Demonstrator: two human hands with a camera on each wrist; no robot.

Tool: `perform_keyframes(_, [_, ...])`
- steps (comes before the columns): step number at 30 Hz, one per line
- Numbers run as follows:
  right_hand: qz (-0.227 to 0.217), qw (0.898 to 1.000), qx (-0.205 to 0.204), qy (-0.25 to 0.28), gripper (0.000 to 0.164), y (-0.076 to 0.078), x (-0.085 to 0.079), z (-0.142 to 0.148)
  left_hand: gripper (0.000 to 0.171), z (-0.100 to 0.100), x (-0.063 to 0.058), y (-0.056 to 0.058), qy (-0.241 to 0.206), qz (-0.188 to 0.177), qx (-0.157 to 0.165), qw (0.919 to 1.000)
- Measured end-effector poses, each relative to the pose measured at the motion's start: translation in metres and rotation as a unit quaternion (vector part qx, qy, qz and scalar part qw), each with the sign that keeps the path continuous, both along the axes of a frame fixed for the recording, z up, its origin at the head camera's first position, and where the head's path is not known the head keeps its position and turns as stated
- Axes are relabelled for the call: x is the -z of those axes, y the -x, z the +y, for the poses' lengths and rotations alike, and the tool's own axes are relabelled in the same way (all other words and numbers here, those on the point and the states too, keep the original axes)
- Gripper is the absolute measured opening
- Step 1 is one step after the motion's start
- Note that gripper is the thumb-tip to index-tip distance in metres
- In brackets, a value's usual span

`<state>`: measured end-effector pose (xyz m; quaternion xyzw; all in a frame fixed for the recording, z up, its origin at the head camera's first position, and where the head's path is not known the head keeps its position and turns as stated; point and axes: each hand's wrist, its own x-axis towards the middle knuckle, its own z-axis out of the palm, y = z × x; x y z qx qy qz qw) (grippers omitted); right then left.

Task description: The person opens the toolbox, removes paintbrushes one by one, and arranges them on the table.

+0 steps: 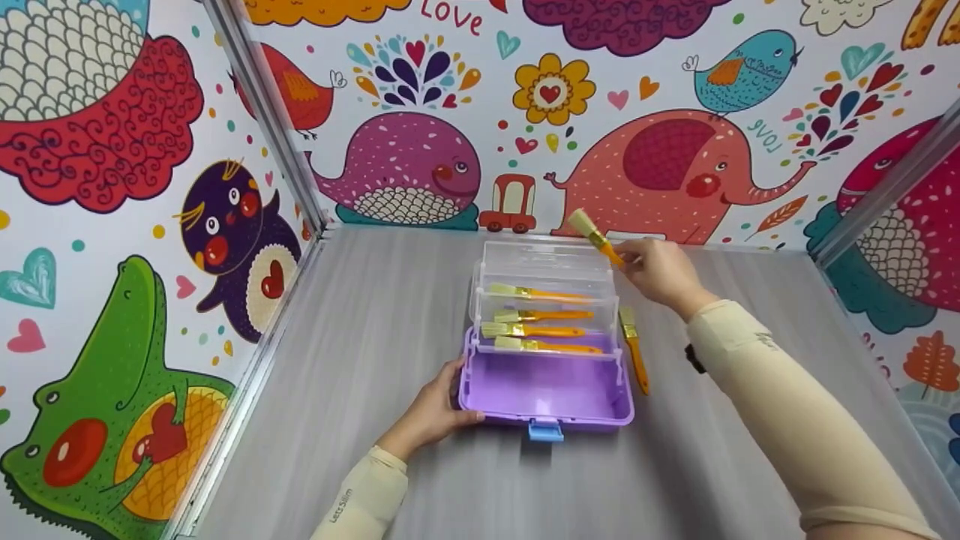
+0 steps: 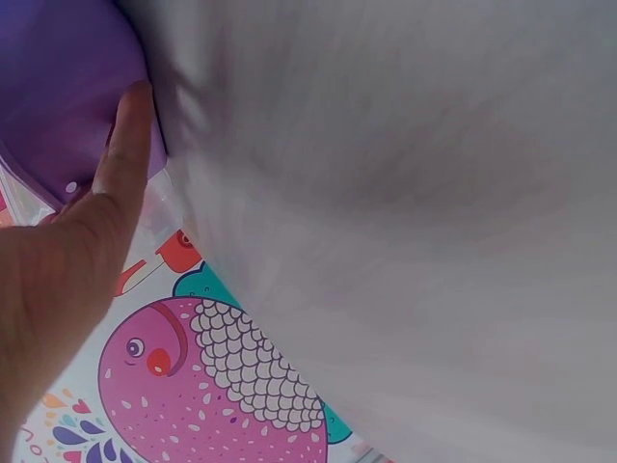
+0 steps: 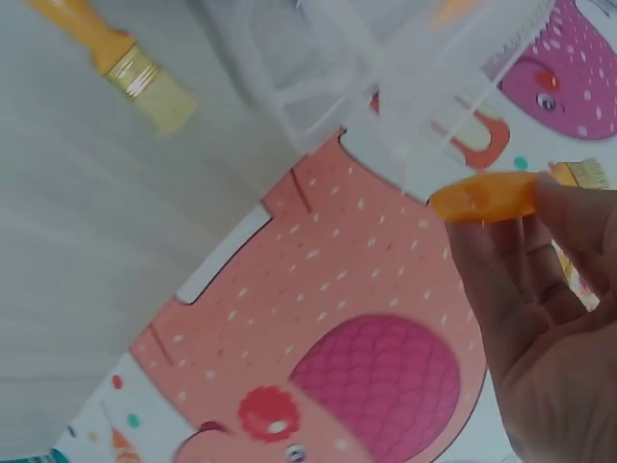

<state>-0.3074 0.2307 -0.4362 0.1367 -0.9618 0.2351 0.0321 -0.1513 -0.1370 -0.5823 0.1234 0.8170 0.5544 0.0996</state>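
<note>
My right hand (image 1: 660, 274) pinches a paintbrush (image 1: 592, 234) by its orange handle, above the back right corner of an open purple box (image 1: 622, 416). Its pale bristles point up and to the left. In the right wrist view, the handle (image 3: 482, 198) lies between thumb and fingers. My left hand (image 1: 435, 409) holds the box at its front left corner, thumb along the front and fingers at the left side. Several similar brushes (image 1: 532, 331) lie across the clear trays (image 1: 487, 304) over the back of the box. The purple bottom compartment holds nothing visible.
Another paintbrush (image 1: 634, 352) lies on the grey table (image 1: 360, 300) just right of the box. A clear lid (image 1: 547, 255) stands raised behind the trays. A blue latch (image 1: 546, 430) hangs at the front. Walls with cartoon animals (image 1: 409, 165) border the table.
</note>
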Motion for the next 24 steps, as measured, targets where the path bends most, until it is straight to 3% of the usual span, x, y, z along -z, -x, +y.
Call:
perform_keyframes(8, [-0.061,0.995,0.029,0.072,0.032,-0.011,0.009,0.043,0.100,0.000,0.000,0.001,0.003,-0.002,-0.001,1.0000])
perform_keyframes(24, [-0.172,0.975,0.078,0.121,0.036,-0.034,0.050,0.081,0.101,-0.001,0.000,0.001,0.021,-0.010,-0.006,0.9997])
